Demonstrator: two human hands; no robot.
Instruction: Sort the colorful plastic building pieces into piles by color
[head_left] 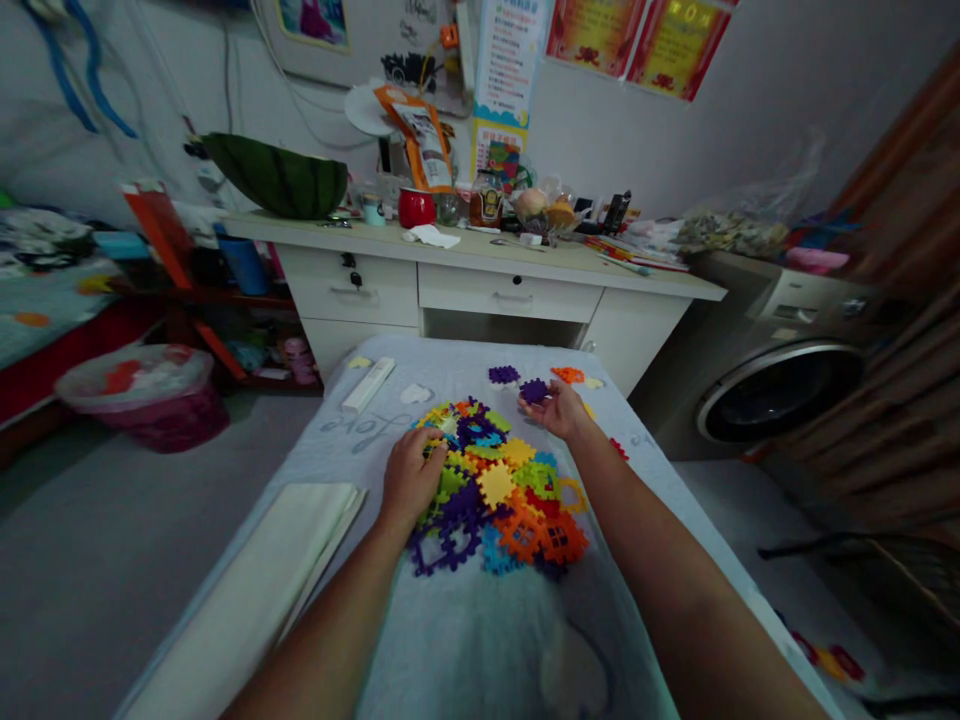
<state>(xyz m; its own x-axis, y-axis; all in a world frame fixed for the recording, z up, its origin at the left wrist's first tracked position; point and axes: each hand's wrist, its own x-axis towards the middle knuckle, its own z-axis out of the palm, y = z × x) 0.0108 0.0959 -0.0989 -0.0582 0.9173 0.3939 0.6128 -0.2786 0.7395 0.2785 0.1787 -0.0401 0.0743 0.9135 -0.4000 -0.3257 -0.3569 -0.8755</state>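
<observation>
A heap of flat toothed plastic building pieces [496,486] in yellow, orange, green, blue, red and purple lies on the cloth-covered table. At the heap's left edge rests my left hand [414,468], its fingers a little apart and touching the pieces, with no piece plainly held. My right hand [559,410] is beyond the heap on the right, pinching a purple toothed piece [534,391] between thumb and fingers. Close by on the cloth are another purple piece [503,374] and an orange piece [568,375]. A red piece [619,449] shows partly beside my right forearm.
A long white box [369,386] lies at the table's far left, and a folded pale cloth [247,590] nearer me. Behind stands a white desk [510,290] bearing a watermelon half [277,178], jars and a red cup [416,208]. A washing machine [780,350] stands right.
</observation>
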